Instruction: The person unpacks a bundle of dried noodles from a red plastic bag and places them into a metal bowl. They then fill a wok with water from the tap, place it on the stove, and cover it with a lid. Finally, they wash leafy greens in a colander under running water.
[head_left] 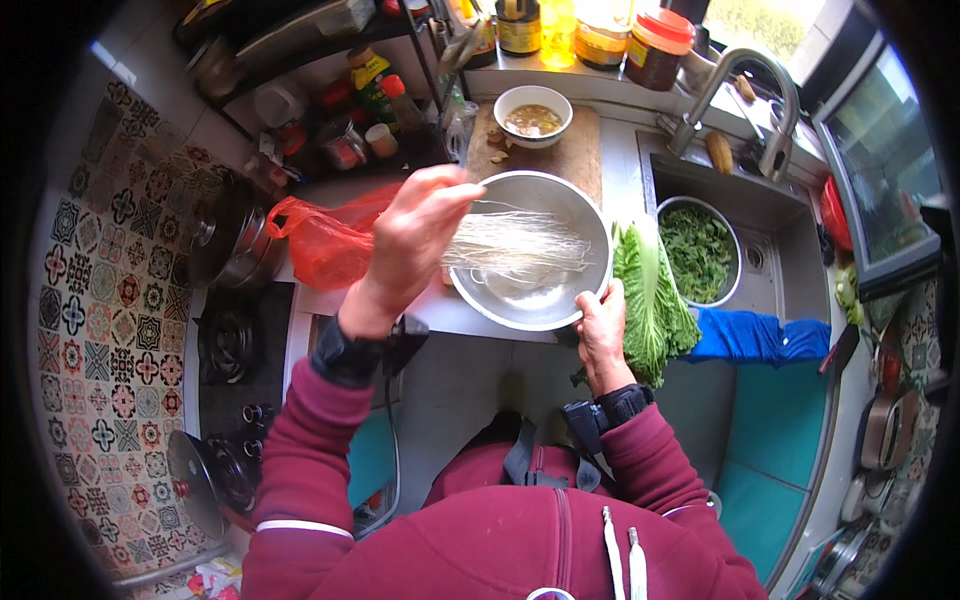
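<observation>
A bundle of thin, pale dry vermicelli noodles [520, 243] lies in a wide metal bowl [575, 205], its left end hidden behind my left hand. My left hand [415, 230] is raised over the bowl's left rim, fingers curled together in a pinch; whether strands are between the fingertips is hard to see. On the bowl's near right rim, my right hand [602, 325] grips with the thumb on top. A leafy green lettuce [648, 300] lies just beyond that hand, beside the bowl.
A bowl of brownish sauce [533, 117] stands on a wooden cutting board [585, 165]. The sink [795, 230] holds a pot of greens [695, 250]. A red plastic bag [325, 240] sits left of the bowl, near a gas stove [235, 340]. Jars [655, 50] line the windowsill.
</observation>
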